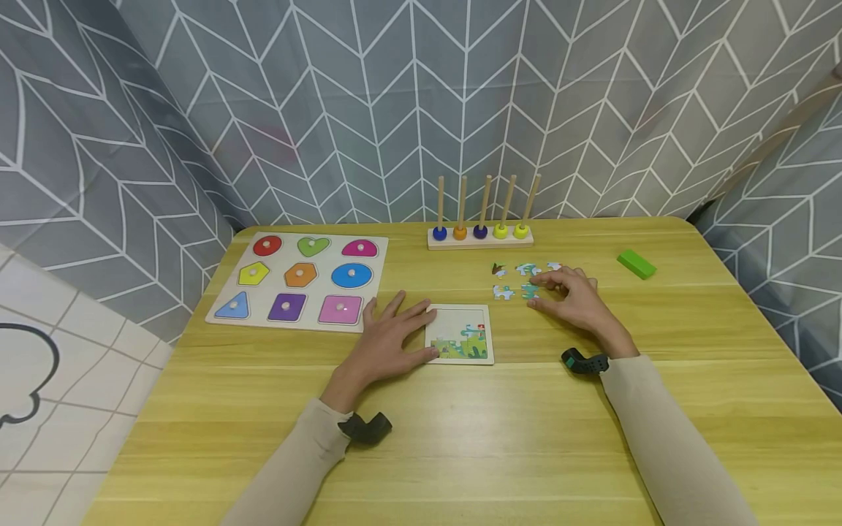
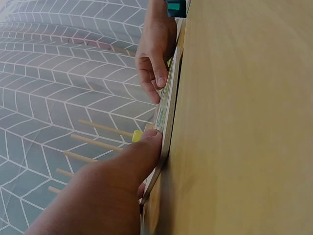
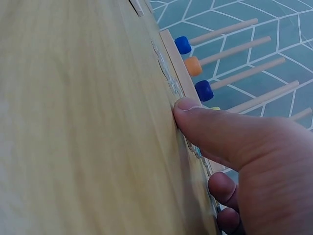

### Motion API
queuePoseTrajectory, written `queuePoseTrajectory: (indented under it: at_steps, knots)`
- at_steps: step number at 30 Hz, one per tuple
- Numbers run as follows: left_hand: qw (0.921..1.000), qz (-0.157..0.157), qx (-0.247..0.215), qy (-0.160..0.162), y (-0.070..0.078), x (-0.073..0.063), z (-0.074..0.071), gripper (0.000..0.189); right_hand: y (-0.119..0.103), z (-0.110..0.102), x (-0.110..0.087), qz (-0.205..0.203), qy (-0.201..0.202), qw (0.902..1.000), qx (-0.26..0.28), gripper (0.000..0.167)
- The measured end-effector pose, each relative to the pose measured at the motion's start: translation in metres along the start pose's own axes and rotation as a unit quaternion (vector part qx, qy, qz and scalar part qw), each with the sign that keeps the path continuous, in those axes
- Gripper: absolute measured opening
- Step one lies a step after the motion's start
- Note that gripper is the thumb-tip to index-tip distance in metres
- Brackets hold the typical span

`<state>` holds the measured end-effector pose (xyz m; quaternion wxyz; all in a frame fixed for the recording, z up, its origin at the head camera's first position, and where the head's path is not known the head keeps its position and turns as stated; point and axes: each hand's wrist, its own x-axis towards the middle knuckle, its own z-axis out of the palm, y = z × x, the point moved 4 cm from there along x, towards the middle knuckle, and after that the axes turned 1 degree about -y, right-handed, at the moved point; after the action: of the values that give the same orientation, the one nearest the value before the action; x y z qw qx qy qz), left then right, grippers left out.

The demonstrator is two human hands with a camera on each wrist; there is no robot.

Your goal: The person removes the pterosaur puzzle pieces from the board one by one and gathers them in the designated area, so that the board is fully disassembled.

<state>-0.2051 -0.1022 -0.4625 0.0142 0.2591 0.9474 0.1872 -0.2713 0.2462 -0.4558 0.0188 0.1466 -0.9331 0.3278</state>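
Note:
A small white-framed jigsaw tray (image 1: 460, 308) lies on the table, its lower and right parts filled with green pieces. My left hand (image 1: 392, 342) rests at its left side with fingers spread, thumb and forefinger touching the frame. To the right of the tray, several loose jigsaw pieces (image 1: 503, 293) lie on the wood. My right hand (image 1: 574, 301) pinches a teal jigsaw piece (image 1: 529, 291) between thumb and forefinger, low at the table. In the right wrist view, the thumb (image 3: 205, 115) hides most of that piece.
A shape board (image 1: 299, 296) with knobbed coloured shapes lies at the left. At the back stands a peg rack (image 1: 480, 242) with one bead on each wooden peg. A green block (image 1: 636, 264) lies at the right. A patterned curtain (image 1: 421, 109) hangs behind the table.

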Motion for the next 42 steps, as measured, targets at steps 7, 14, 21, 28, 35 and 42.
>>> queuePoseTrajectory:
  at_steps: [7,14,21,28,35,42]
  knots:
    - [1.0000,0.002,0.001,0.003,0.000,-0.001,0.000,0.072,0.000,0.000,0.000,0.005,-0.005,0.9998,0.020,0.042]
    - [1.0000,0.002,0.007,0.005,-0.001,0.000,0.001,0.072,-0.001,-0.001,0.001,0.000,0.009,0.9993,0.037,0.039]
    - [1.0000,0.001,0.005,0.000,0.000,0.001,0.001,0.073,-0.011,0.001,0.002,-0.027,0.032,0.9984,0.039,0.034]
    - [1.0000,0.005,0.007,-0.001,0.000,0.003,0.000,0.072,-0.031,0.010,0.005,-0.075,0.019,0.9955,0.054,0.029]
    - [1.0000,0.002,0.005,-0.005,-0.001,0.004,0.000,0.073,-0.054,0.024,0.003,-0.121,-0.015,0.9905,0.064,0.031]
    - [1.0000,-0.002,0.003,-0.007,-0.002,0.002,0.002,0.073,-0.074,0.042,-0.001,-0.134,-0.066,0.9869,0.061,0.034]
